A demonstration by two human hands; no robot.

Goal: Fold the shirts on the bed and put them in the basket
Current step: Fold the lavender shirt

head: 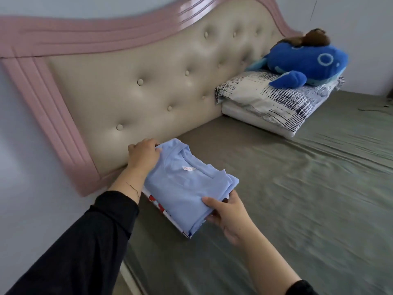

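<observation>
A folded light blue shirt [182, 184] lies on top of a second folded shirt, white with red and blue print [158, 206], near the bed's left edge by the headboard. My left hand [143, 155] grips the far left end of the stack, fingers curled over the blue shirt's edge. My right hand [226, 211] grips the near right end, thumb on top of the blue shirt and fingers underneath. No basket is in view.
The bed [297, 199] has a grey-green sheet. A tufted beige headboard with pink frame [148, 81] stands behind the stack. At the back right a patterned pillow [265, 99] carries a blue plush whale [304, 62] and a brown plush toy [314, 37].
</observation>
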